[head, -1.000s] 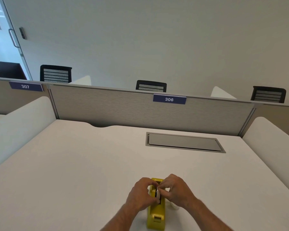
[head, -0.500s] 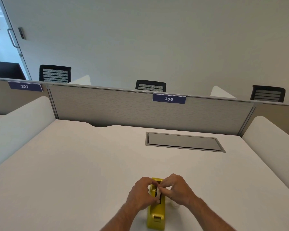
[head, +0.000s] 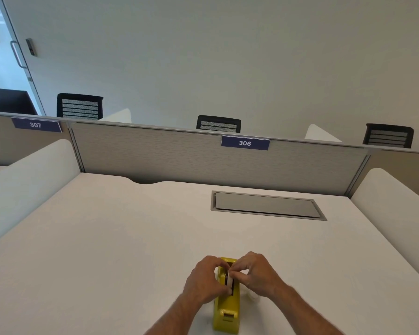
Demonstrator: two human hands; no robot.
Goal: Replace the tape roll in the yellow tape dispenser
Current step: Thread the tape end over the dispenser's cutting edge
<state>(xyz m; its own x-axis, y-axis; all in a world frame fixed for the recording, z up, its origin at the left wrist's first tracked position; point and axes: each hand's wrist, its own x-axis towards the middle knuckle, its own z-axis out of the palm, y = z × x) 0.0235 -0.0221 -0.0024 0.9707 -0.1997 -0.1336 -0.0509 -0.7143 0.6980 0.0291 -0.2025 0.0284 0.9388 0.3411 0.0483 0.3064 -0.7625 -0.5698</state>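
The yellow tape dispenser (head: pixel 226 310) stands on the white desk (head: pixel 121 238) near its front edge, cutter end toward me. A white tape roll (head: pixel 229 281) sits upright in the dispenser's slot. My left hand (head: pixel 203 281) grips the dispenser's left side with fingers at the roll. My right hand (head: pixel 254 274) pinches the roll from the right at its top. A pale roll-like object (head: pixel 252 296) lies on the desk right of the dispenser, mostly hidden under my right wrist.
A grey cable hatch (head: pixel 266 205) is set flush in the desk at the back right. A fabric partition (head: pixel 155 155) labelled 306 closes the far side, and white side panels (head: pixel 27 180) flank the desk. Black chairs stand behind it.
Both hands stay on the roll and dispenser with only slight finger shifts. The camera view has barely moved.
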